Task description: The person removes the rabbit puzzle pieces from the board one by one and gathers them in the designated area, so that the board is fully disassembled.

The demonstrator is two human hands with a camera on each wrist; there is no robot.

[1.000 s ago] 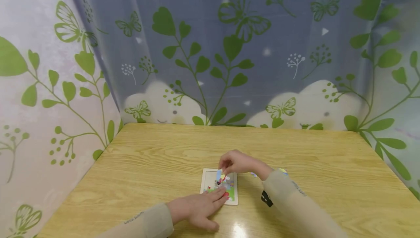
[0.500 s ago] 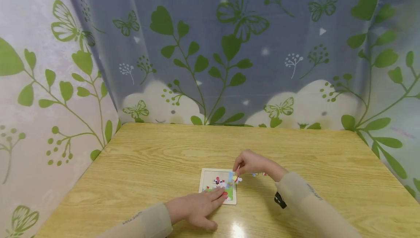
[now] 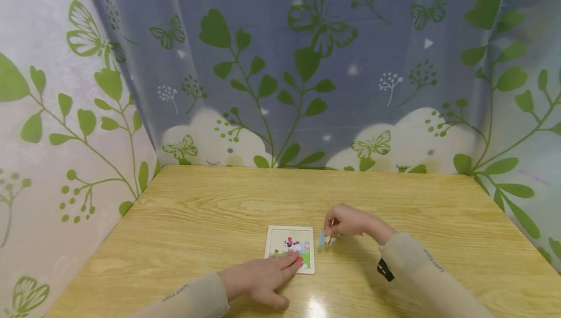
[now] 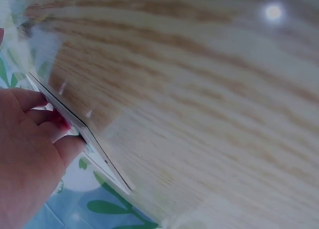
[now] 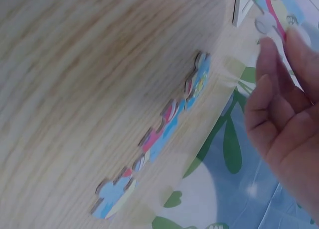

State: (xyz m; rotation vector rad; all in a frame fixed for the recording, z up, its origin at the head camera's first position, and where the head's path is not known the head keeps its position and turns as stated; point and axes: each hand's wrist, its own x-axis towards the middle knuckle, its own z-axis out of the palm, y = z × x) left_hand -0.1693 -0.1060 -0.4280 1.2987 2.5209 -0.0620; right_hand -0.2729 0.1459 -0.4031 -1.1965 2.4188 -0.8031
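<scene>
A white-framed puzzle board (image 3: 290,229) lies on the table with several colourful pieces in its lower part. My left hand (image 3: 263,279) rests on its lower area, fingers extended over the pieces; the left wrist view has this hand (image 4: 30,149) at the board's edge (image 4: 99,154). To the right of the board, my right hand (image 3: 348,219) pinches a blue and yellow puzzle piece (image 3: 322,239) between thumb and fingers. In the right wrist view, the right hand (image 5: 286,99) holds the piece (image 5: 279,12) near the frame's corner.
Several loose puzzle pieces (image 5: 164,132) lie in a line on the wooden table (image 3: 210,211), partly hidden by the right hand in the head view. A patterned curtain (image 3: 280,65) stands behind the table.
My right hand has moved right with the piece, from over the board to beside it, leaving the board's upper right uncovered. The left hand has stayed on the board.
</scene>
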